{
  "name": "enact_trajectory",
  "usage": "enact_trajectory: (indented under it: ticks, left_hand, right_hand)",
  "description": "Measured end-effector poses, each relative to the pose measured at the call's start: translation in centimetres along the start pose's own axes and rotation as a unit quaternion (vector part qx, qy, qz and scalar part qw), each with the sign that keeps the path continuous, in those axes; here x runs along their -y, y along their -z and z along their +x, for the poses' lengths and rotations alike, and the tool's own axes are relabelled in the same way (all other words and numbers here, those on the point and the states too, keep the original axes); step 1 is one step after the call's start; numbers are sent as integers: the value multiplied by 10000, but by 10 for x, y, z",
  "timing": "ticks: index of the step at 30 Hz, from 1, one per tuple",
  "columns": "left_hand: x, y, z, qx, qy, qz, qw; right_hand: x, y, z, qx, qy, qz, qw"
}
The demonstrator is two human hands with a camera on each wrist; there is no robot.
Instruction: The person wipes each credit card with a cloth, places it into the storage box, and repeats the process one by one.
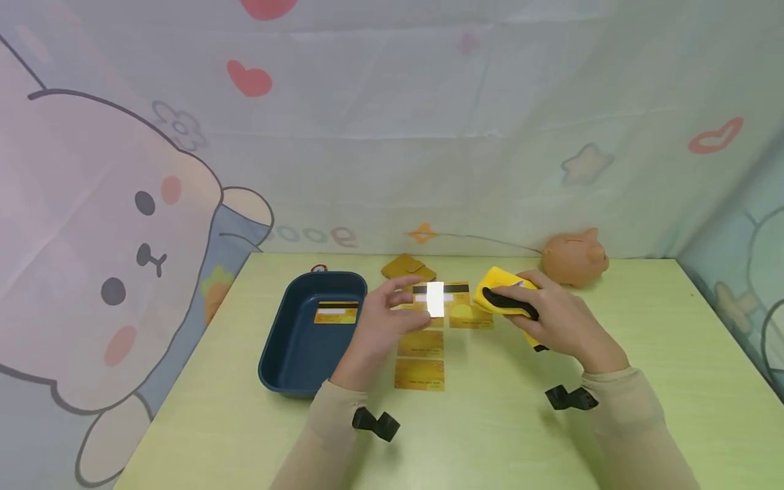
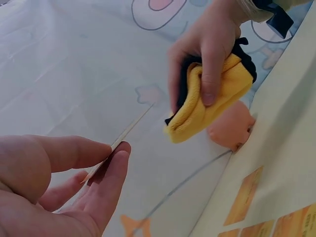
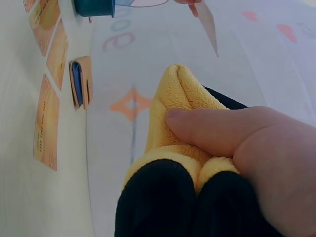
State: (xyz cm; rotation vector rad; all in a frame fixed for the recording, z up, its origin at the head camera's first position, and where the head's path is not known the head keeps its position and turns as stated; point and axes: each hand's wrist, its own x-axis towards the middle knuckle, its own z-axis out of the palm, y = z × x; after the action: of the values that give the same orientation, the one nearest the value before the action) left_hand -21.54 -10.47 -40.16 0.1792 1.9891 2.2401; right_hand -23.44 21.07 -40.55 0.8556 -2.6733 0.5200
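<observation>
The left hand (image 1: 380, 320) pinches a card (image 1: 435, 298) by its edge between thumb and fingertips, holding it lifted off the green table (image 1: 643, 408) near the middle of the head view; its face glares white, so any print on it cannot be read. At about three o'clock from that card, just beside it, the right hand (image 1: 551, 316) has its fingers and thumb curled round a folded yellow cloth with black backing (image 1: 505, 296), also held above the table. At nine o'clock from the left hand sits a dark blue tray (image 1: 288, 361), touching nothing else, with one gold card (image 1: 335, 313) lying flat in its far end. More gold cards (image 1: 420, 374) lie in a row on the table at six o'clock from the held card. A tan wallet (image 1: 408, 267) lies at twelve o'clock, and an orange piggy bank (image 1: 574, 258) stands at about one o'clock from the cloth, by the backdrop.
</observation>
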Motion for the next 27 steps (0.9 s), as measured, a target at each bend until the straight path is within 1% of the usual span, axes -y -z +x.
enact_trajectory:
  ticks: [2, 6, 11, 15, 19, 23, 27]
  left_hand:
    - [-6, 7, -1, 7, -21, -79, 10000]
    - [-17, 22, -3, -102, -43, -128, 9999]
    - [-29, 48, -6, -257, -80, -11, 9996]
    - [-36, 71, -7, -402, -64, 264, 9988]
    - [-43, 93, -5, -520, 14, 610, 9968]
    - [-46, 113, -1, -643, 137, 1106, 9917]
    - [-44, 131, 2, -720, 302, 1516, 9853]
  right_hand:
    - [0, 1, 0, -3, -3, 24, 10000]
    - [0, 2, 1, 20, -8, 68, 10000]
    - [-1, 2, 1, 48, 23, 108, 9999]
    - [-2, 3, 0, 68, -13, 102, 9999]
    - [-2, 4, -2, 103, -88, 115, 9998]
    - [-1, 4, -3, 123, -107, 123, 9998]
    - [-2, 3, -5, 121, -100, 144, 9998]
